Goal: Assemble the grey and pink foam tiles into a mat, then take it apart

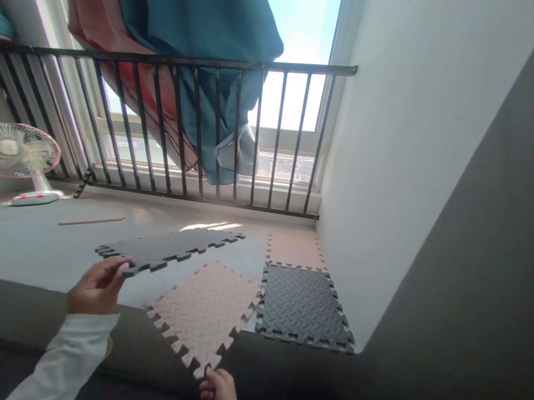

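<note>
My left hand (98, 286) pinches the near corner of a dark grey foam mat tile (168, 246), which is tilted and seen almost edge-on. A pink foam mat tile (204, 312) hangs from my right hand (221, 397), whose fingers grip its nearest corner. This pink tile has a raised woven pattern and jigsaw edges, and its right corner reaches the side of a dark tile (303, 305) lying flat by the wall. Behind that dark tile lies another pink tile (294, 250), their edges joined.
A black metal railing (207, 131) runs in front of the window, with a blue and pink curtain (197, 10) hanging behind it. At the left stands a fan (14, 153). A thin brown strip (91, 222) lies on the pale floor (22, 248). The white wall (390, 144) bounds the right side.
</note>
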A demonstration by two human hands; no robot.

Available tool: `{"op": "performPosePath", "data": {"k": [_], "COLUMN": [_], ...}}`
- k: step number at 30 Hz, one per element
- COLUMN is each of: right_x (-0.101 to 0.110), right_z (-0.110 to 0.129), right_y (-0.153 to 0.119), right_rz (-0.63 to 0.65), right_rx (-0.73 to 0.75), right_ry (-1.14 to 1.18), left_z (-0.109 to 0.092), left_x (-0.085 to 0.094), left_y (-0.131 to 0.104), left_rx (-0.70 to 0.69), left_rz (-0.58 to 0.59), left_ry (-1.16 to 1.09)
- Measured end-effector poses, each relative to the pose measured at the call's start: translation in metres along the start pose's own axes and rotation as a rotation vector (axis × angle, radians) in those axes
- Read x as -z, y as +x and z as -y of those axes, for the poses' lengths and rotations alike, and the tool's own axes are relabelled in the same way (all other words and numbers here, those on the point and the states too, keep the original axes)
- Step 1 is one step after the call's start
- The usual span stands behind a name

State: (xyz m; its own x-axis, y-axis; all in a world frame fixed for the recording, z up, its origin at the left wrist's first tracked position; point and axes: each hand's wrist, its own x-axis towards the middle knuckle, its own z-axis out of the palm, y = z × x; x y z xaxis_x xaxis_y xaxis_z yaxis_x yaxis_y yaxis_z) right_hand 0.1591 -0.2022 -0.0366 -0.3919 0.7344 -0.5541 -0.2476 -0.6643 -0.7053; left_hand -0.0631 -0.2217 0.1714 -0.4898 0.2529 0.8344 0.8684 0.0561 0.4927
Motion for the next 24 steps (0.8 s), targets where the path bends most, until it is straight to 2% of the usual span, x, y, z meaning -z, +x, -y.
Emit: {"op": "performPosePath", "data": {"k": [2, 5, 7, 9, 11, 13, 18, 24], "right_x": [0.003, 0.008, 0.011, 0.013, 0.014, 0.014, 0.013, 0.012], "right_z": [-0.001, -0.001, -0.001, -0.001, 0.000, 0.001, 0.004, 0.002], "right_y": [-0.003, -0.008, -0.011, -0.014, -0.017, -0.018, -0.016, -0.013], "right_rz": [-0.034, -0.098, -0.136, -0.158, -0.166, -0.170, -0.181, -0.184], "right_rx": [-0.005, -0.003, -0.003, -0.005, -0.003, -0.006, -0.035, -0.047], "right_ry": [0.011, 0.028, 0.024, 0.020, 0.018, 0.010, -0.012, -0.022], "left_z": [0.000, 0.013, 0.028, 0.043, 0.051, 0.052, 0.045, 0.040], "left_x": [-0.024, -0.051, -0.059, -0.060, -0.058, -0.057, -0.060, -0.056], "left_y": [-0.049, -0.137, -0.185, -0.213, -0.223, -0.222, -0.216, -0.232], "left_rx": [-0.078, -0.070, -0.057, -0.039, -0.037, -0.052, -0.053, -0.036], "left_rz": [0.093, 0.235, 0.334, 0.383, 0.392, 0.384, 0.366, 0.384], "left_ry": [-0.042, -0.052, -0.007, 0.063, 0.138, 0.205, 0.297, 0.277]}}
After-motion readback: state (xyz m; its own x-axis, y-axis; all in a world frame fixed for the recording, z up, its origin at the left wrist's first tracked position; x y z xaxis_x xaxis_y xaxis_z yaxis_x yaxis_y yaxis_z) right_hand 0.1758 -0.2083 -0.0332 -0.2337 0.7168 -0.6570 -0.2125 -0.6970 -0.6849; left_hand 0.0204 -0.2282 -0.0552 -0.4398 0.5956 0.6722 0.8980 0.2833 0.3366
